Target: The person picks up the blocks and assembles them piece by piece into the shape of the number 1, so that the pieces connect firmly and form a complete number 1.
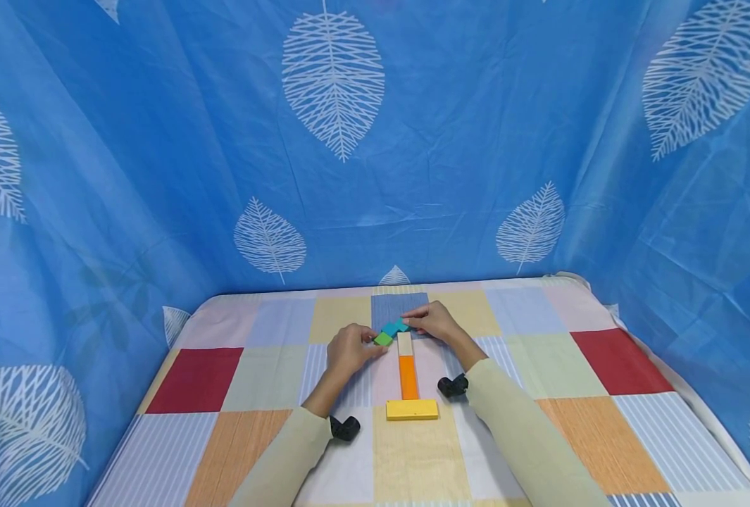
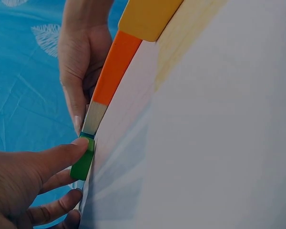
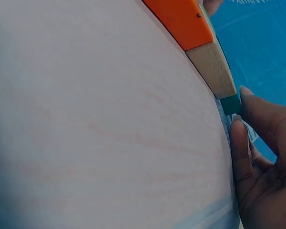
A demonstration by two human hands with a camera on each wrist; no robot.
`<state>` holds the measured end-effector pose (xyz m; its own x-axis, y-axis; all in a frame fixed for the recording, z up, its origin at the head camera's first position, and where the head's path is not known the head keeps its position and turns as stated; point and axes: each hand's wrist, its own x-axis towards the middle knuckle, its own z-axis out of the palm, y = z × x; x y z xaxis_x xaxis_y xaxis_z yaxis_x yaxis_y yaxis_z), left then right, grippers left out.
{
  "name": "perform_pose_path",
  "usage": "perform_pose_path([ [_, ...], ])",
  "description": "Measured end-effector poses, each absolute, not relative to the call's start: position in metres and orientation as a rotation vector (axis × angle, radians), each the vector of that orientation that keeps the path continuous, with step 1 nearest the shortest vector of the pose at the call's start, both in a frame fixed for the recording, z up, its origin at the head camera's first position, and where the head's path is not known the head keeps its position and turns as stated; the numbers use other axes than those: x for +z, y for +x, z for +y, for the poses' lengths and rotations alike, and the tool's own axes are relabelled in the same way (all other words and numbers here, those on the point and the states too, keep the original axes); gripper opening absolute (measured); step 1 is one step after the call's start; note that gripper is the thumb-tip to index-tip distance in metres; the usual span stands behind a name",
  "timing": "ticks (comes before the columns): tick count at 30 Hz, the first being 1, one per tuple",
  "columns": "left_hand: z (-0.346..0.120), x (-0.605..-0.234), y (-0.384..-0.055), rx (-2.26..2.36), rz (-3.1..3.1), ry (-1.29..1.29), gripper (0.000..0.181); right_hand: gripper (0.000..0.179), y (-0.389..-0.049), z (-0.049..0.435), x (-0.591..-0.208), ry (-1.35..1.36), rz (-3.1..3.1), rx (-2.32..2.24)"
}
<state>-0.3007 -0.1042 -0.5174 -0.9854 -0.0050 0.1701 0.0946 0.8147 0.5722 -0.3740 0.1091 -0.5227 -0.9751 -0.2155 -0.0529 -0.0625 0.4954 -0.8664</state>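
My left hand (image 1: 348, 348) pinches a green block (image 1: 383, 339) between thumb and fingers, the thumb on it in the left wrist view. Diagonally up and right from it run a blue block (image 1: 390, 329) and a teal block (image 1: 402, 324). At the far end of this row my right hand (image 1: 436, 322) holds the teal block (image 3: 230, 105) with its thumb and a finger. Just below the row is a plain wooden block (image 1: 404, 343), end to end with an orange block (image 1: 408, 377). A yellow block (image 1: 412, 410) lies crosswise at the orange one's near end.
A patchwork cloth (image 1: 267, 380) covers the table surface under the blocks. Blue curtains (image 1: 413, 162) with white leaf prints stand behind and on both sides. Black wrist devices (image 1: 345, 428) are on both forearms.
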Motion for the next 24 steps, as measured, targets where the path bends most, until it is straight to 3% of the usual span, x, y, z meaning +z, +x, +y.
perform_pose_path([
  [11,-0.107,-0.515,-0.304,-0.964,-2.857,-0.068,0.036,0.034,-0.377,0.109,-0.523,-0.154,2.568,-1.509],
  [24,-0.127,-0.516,-0.301,-1.080,-2.875,-0.233,0.040,0.040,-0.372,0.119,-0.529,-0.120,2.373,-1.660],
])
